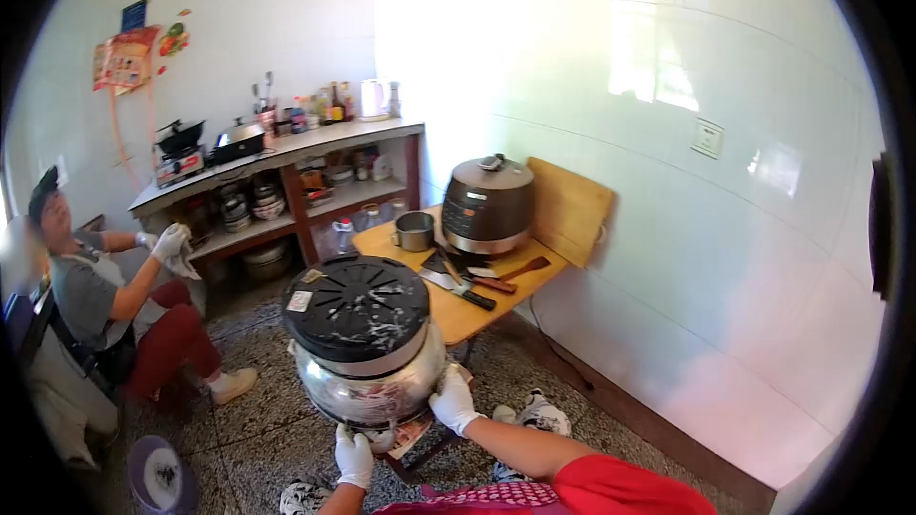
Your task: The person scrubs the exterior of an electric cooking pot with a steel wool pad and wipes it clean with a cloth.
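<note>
In front of me stands a large round electric cooker [367, 377] with a shiny silver body. It looks upside down: a black slotted base [358, 305] with a white label faces up, streaked with white foam. My left hand [354, 458], in a white glove, grips its lower front edge with the thumb up. My right hand [454, 402], gloved too, holds the lower right side; some fingers are hidden. The cooker rests on a low support, mostly hidden beneath it, with printed paper [410, 437] showing.
A wooden table [463, 319] holds a dark cooker [489, 205], a metal pot [414, 230], a cleaver [441, 279] and a wooden spatula [527, 268]. A seated person [105, 296] wipes something at left. A purple basin [162, 473] stands on the floor. Shelves [277, 229] line the back.
</note>
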A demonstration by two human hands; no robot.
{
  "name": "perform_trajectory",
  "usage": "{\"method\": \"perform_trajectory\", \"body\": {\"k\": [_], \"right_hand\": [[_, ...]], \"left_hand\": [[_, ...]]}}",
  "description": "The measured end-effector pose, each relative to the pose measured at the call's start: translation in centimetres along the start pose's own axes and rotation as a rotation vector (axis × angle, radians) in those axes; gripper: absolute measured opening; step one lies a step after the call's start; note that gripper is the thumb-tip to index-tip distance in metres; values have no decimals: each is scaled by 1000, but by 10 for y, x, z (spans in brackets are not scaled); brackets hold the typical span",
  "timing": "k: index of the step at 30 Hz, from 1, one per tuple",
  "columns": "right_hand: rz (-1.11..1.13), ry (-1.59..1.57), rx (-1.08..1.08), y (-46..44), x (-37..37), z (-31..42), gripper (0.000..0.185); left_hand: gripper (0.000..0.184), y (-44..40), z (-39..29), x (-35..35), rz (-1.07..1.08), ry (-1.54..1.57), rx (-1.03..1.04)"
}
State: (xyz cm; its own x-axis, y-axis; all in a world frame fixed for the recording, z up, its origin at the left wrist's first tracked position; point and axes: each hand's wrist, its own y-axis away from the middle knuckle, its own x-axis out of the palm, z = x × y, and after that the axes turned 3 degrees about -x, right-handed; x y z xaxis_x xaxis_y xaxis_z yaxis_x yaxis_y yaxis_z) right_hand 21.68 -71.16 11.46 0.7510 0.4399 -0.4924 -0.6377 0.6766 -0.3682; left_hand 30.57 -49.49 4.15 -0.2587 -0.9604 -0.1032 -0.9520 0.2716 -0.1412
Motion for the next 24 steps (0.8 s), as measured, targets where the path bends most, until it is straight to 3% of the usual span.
{"method": "perform_trajectory", "body": {"k": [2, 4, 7, 9, 11, 13, 15, 17, 19, 23, 24], "right_hand": [[-9, -11, -6, -2, 6, -10, 39], [-68, 14, -95, 0, 6, -10, 38], [-25, 44, -66, -3, 13, -25, 38], [-38, -203, -146, -9, 34, -58, 39], [65, -213, -75, -7, 16, -37, 48], [7, -309, -149, -8, 27, -49, 57], [70, -149, -88, -7, 20, -44, 69], [153, -299, -18, -13, 27, -61, 74], [125, -402, 26, -16, 39, -77, 78], [70, -196, 60, -9, 25, -48, 79], [82, -294, 69, -11, 26, -51, 78]], "left_hand": [[50, -4, 16, -2, -36, -135, -23], [50, 6, -17, -2, -17, -194, -57], [54, 9, -25, -2, -55, -369, -76], [56, 7, -17, -2, -35, -366, -73], [56, 11, -39, -2, -29, -430, -168], [55, 5, -19, -1, -29, -443, -108], [53, 6, -25, -2, 41, -416, -182], [52, 8, -41, -2, 18, -459, -186], [51, 6, -50, -5, 94, -449, -197], [54, -4, -35, -7, 176, -555, -200], [57, -1, -49, -10, 195, -580, -213]]}}
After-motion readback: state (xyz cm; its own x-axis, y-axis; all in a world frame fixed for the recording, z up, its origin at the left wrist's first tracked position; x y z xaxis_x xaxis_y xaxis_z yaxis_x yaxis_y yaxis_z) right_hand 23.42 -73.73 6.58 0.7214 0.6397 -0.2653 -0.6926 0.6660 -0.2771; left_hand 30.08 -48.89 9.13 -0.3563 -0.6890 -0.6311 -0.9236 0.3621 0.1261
